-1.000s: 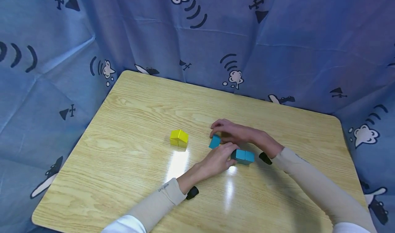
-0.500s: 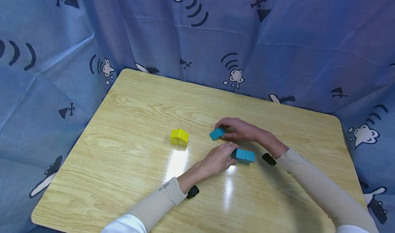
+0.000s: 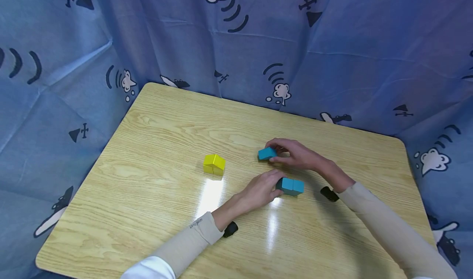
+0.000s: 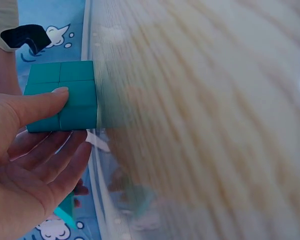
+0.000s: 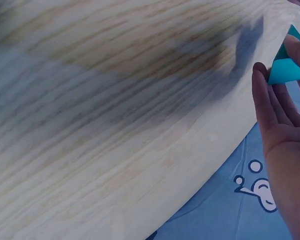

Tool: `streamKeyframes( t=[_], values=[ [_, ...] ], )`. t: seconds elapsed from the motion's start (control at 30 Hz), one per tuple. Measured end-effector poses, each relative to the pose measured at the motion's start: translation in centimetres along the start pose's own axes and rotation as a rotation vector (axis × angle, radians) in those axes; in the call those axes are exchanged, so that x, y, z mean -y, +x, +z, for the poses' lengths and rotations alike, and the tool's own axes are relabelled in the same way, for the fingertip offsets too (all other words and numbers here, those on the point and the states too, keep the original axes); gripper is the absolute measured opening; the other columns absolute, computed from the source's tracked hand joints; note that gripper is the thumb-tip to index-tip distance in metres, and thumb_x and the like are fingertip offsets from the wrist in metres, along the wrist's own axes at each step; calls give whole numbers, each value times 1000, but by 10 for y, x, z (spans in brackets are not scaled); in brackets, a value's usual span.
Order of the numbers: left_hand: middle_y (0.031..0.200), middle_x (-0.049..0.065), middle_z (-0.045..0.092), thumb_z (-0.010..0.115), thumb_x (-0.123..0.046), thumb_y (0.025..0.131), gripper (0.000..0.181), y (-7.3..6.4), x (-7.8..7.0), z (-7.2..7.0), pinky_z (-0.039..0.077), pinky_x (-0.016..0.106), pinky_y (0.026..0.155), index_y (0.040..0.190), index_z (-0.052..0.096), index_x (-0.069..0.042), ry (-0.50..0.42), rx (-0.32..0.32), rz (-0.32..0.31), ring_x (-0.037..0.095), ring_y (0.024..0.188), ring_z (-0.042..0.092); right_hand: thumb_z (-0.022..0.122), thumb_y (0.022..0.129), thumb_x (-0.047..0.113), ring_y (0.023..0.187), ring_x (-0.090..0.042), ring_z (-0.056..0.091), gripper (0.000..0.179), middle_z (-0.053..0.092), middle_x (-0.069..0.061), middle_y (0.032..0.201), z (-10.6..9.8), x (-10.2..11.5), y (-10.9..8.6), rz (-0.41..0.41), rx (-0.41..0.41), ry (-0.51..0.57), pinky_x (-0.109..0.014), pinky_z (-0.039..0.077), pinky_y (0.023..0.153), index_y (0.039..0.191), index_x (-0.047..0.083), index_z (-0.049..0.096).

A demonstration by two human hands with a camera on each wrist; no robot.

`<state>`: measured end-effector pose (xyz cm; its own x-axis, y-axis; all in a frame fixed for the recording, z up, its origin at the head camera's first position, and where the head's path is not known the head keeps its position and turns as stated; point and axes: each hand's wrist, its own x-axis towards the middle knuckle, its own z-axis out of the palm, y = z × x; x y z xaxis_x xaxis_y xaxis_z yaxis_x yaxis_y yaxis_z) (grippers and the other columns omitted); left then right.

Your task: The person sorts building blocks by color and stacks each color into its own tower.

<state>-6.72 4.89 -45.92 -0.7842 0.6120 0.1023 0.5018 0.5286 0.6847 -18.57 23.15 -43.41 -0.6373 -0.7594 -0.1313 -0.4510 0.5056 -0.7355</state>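
My left hand (image 3: 259,190) grips a stack of blue cubes (image 3: 293,186) standing on the table, thumb on the near face and fingers behind. In the left wrist view the stack of blue cubes (image 4: 80,107) shows as a two-by-two face, with the left thumb (image 4: 52,105) across it. My right hand (image 3: 295,153) pinches a separate blue block (image 3: 267,153) just beyond the stack. In the right wrist view this blue block (image 5: 288,71) has slanted faces like a wedge, held between thumb and fingers of the right hand (image 5: 285,135).
A small house-shaped group of yellow blocks (image 3: 214,164) stands left of both hands. All of it rests on a wood-grain table (image 3: 148,197) with rounded corners. A blue patterned cloth (image 3: 244,44) hangs behind the table and at its sides.
My right hand has moved back and to the right with the blue wedge block, turning it so its long side lies more crosswise. The left hand and the cube stack have stayed put.
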Motion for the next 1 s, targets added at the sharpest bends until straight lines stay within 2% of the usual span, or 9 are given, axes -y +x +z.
streamKeyframes(
  t=[0.17, 0.33, 0.53, 0.7, 0.83, 1.0],
  values=[
    [131, 6, 64, 74, -13, 96, 42, 0, 0, 1, 49, 19, 95, 134, 60, -3, -17, -2, -7, 13, 117, 62, 74, 95, 5, 118, -37, 63, 38, 62, -15, 126, -4, 1, -8, 46, -50, 41, -53, 52, 100, 129, 3, 59],
    [132, 6, 64, 75, -12, 96, 43, 1, 0, 2, 49, 19, 94, 135, 60, -3, -26, -3, -8, 13, 117, 62, 75, 94, 5, 118, -35, 64, 36, 64, -12, 121, -7, 0, -17, 50, -97, 45, -53, 53, 99, 126, 4, 60],
    [136, 8, 62, 74, -11, 96, 46, 1, 1, 0, 49, 22, 99, 138, 58, -1, -50, 13, -19, 17, 122, 61, 76, 94, 8, 118, -31, 64, 38, 63, -10, 122, -10, 3, -31, 55, -174, 40, -51, 52, 101, 128, 6, 59],
    [136, 10, 62, 74, -11, 97, 46, 0, 0, 0, 49, 23, 99, 139, 57, -1, -57, 20, -22, 18, 122, 61, 76, 92, 1, 116, -28, 64, 39, 62, -7, 123, -12, 5, -45, 35, -248, 41, -45, 54, 99, 128, 7, 61],
    [136, 10, 62, 74, -11, 97, 46, 1, -1, 0, 49, 23, 100, 138, 58, -1, -62, 16, -23, 18, 123, 61, 77, 91, 0, 111, -21, 65, 40, 63, -3, 120, -11, 9, -56, 22, -299, 37, -41, 56, 95, 127, 9, 62],
    [134, 9, 63, 74, -11, 96, 45, 1, -2, 0, 49, 24, 99, 138, 58, -1, -62, 9, -24, 18, 121, 61, 77, 90, -2, 109, -14, 64, 43, 64, -6, 122, -9, 12, -69, 20, -333, 28, -35, 57, 93, 129, 7, 62]
  ],
)
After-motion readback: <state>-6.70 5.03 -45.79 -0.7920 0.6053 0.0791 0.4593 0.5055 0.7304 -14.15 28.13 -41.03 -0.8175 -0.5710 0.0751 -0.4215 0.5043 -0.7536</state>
